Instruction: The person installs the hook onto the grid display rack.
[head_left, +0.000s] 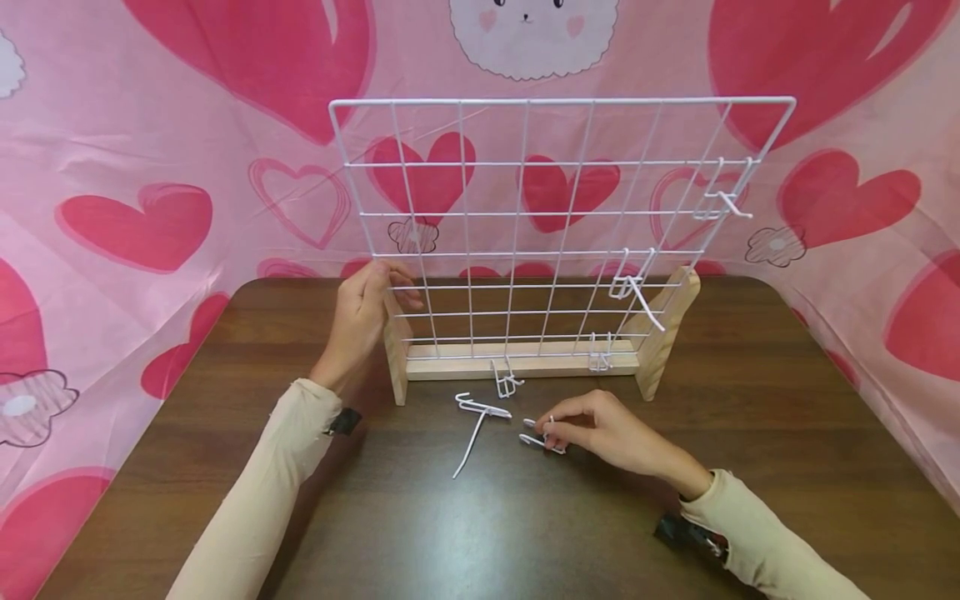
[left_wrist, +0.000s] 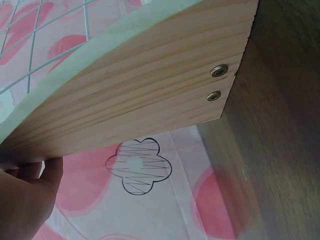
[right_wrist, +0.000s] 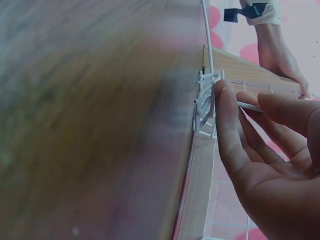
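Note:
A white wire grid panel (head_left: 525,163) stands in a light wooden stand (head_left: 525,367). At its left side my left hand (head_left: 358,312) grips the top of the wooden side piece (left_wrist: 150,75), fingers reaching behind it. My right hand (head_left: 615,433) pinches a white wire hook (head_left: 532,440) by its prong (right_wrist: 250,106), low over the table in front of the stand. Left of that hand lies another wire hook (head_left: 480,412), its long prong toward me. A smaller hook (head_left: 507,385) is by the stand's base bar.
Three white hooks are at the grid's right: an upper one (head_left: 723,202), a middle one (head_left: 633,287) and a lower one (head_left: 600,358). The brown wooden table (head_left: 420,533) reaches back to a pink heart-patterned cloth (head_left: 300,50).

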